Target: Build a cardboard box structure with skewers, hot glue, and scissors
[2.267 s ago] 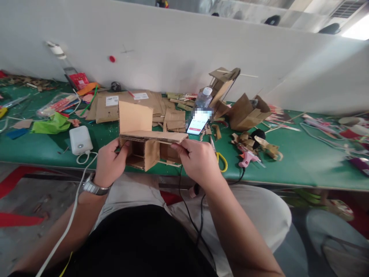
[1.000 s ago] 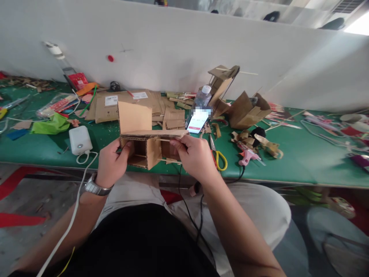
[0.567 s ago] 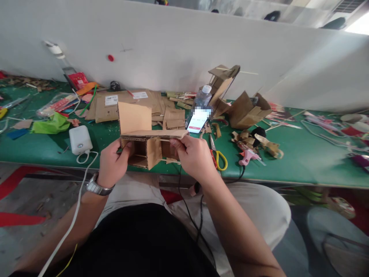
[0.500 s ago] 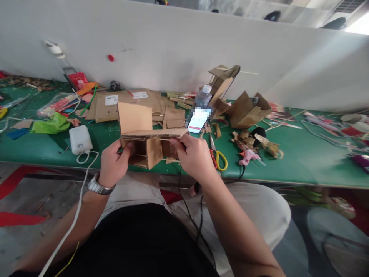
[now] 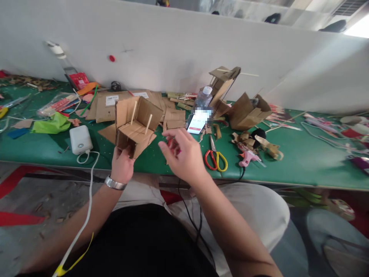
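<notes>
The cardboard structure (image 5: 137, 130) no longer lies sideways between both hands: it is turned, its long axis roughly upright and leaning right, above the surface's (image 5: 288, 161) front part. Two wooden sticks (image 5: 148, 124) now point up from its middle panel. The left hand (image 5: 122, 167) is clamped on its lower end; the right hand (image 5: 184, 154) has let go, thumb and fingertips apart. A small red thing shows between them; whether it is touched, I cannot tell. Inside the open brown box (image 5: 245, 115) sits something dark grey, unclear. The bottle's (image 5: 203, 98) contents are unclear.
</notes>
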`<control>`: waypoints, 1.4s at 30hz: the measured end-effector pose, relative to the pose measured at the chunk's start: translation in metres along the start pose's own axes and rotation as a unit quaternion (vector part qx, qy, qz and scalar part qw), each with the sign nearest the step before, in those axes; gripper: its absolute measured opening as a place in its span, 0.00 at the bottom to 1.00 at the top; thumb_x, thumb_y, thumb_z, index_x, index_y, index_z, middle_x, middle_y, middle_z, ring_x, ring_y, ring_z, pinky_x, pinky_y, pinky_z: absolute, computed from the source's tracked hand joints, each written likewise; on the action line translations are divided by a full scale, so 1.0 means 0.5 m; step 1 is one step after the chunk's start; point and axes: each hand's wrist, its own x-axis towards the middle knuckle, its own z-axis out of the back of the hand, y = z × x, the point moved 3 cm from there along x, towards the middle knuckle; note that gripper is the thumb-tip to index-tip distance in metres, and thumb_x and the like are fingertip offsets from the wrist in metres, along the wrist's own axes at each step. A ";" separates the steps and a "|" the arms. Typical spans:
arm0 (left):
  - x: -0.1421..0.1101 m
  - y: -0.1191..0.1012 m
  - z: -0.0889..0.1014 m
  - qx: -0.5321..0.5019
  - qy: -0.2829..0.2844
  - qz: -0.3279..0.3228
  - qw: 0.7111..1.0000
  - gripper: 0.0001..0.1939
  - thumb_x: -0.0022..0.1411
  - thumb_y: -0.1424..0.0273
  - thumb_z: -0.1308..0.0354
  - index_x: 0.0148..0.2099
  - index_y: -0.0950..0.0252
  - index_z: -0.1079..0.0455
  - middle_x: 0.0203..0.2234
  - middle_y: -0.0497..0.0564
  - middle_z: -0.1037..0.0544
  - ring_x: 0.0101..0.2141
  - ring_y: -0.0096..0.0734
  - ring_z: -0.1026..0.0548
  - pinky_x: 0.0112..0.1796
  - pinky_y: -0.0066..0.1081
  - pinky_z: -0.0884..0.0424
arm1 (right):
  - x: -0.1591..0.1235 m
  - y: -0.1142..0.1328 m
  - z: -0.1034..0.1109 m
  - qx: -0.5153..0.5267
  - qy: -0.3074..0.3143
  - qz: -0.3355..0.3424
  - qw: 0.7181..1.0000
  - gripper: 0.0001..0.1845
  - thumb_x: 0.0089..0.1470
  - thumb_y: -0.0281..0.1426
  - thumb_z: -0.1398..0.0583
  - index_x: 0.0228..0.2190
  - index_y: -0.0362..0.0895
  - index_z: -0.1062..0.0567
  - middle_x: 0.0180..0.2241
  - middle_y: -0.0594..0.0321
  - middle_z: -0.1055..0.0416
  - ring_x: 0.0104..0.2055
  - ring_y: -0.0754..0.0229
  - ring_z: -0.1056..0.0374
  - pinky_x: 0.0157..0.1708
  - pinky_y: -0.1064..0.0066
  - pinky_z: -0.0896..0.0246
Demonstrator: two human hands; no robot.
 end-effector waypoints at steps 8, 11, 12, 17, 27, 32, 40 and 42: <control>-0.058 0.025 -0.038 -0.345 0.029 0.175 0.921 0.19 0.52 0.66 0.26 0.41 0.58 0.32 0.45 0.47 0.17 0.52 0.35 0.18 0.59 0.44 0.24 | -0.016 -0.064 -0.117 0.063 0.086 -0.065 0.992 0.40 0.61 0.34 0.31 0.69 0.46 0.40 0.63 0.43 0.34 0.62 0.44 0.30 0.54 0.50 0.22; -0.089 0.014 -0.026 -0.336 0.082 0.208 0.915 0.19 0.51 0.62 0.23 0.40 0.61 0.27 0.42 0.50 0.17 0.47 0.39 0.16 0.58 0.46 0.22 | -0.017 -0.080 -0.127 0.051 0.079 -0.083 0.992 0.41 0.61 0.32 0.31 0.69 0.47 0.41 0.63 0.45 0.34 0.61 0.43 0.29 0.56 0.47 0.23; -0.099 0.011 -0.020 -0.322 0.104 0.221 0.915 0.21 0.52 0.61 0.23 0.44 0.62 0.24 0.46 0.52 0.16 0.47 0.41 0.16 0.56 0.46 0.21 | -0.017 -0.085 -0.128 0.040 0.079 -0.086 0.992 0.40 0.61 0.30 0.32 0.69 0.47 0.40 0.63 0.45 0.34 0.61 0.43 0.29 0.57 0.46 0.24; -0.121 0.012 0.016 -0.163 0.199 0.193 0.947 0.25 0.61 0.49 0.30 0.48 0.66 0.21 0.44 0.61 0.15 0.36 0.40 0.16 0.40 0.40 0.18 | -0.023 -0.106 -0.138 0.013 0.087 -0.092 0.992 0.37 0.61 0.25 0.37 0.68 0.47 0.40 0.63 0.45 0.33 0.57 0.45 0.26 0.54 0.49 0.22; -0.009 0.018 0.045 0.202 0.067 -0.204 0.956 0.37 0.61 0.51 0.30 0.64 0.65 0.36 0.54 0.64 0.23 0.53 0.52 0.21 0.53 0.48 0.22 | -0.048 -0.124 -0.149 0.028 0.076 -0.103 0.991 0.40 0.61 0.30 0.33 0.68 0.45 0.41 0.64 0.42 0.34 0.59 0.43 0.26 0.56 0.47 0.22; 0.006 0.034 0.021 0.345 0.093 -0.246 0.901 0.27 0.70 0.51 0.40 0.57 0.68 0.28 0.52 0.68 0.20 0.59 0.62 0.25 0.60 0.55 0.29 | -0.068 -0.132 -0.159 0.030 0.086 -0.114 0.989 0.42 0.60 0.28 0.34 0.70 0.43 0.44 0.60 0.41 0.32 0.56 0.45 0.24 0.53 0.49 0.20; -0.002 0.026 0.006 0.443 0.064 -0.224 0.865 0.20 0.74 0.54 0.47 0.43 0.65 0.24 0.45 0.66 0.18 0.58 0.59 0.25 0.58 0.53 0.33 | -0.089 -0.157 -0.182 0.023 0.119 -0.154 0.981 0.49 0.54 0.23 0.30 0.71 0.40 0.44 0.63 0.40 0.30 0.62 0.44 0.26 0.61 0.49 0.26; 0.000 0.019 0.002 0.448 0.066 -0.214 0.866 0.20 0.73 0.54 0.47 0.43 0.66 0.24 0.45 0.67 0.18 0.58 0.60 0.25 0.58 0.53 0.34 | -0.090 -0.159 -0.186 0.018 0.124 -0.161 0.979 0.49 0.54 0.25 0.29 0.71 0.39 0.43 0.63 0.40 0.29 0.61 0.44 0.25 0.61 0.50 0.27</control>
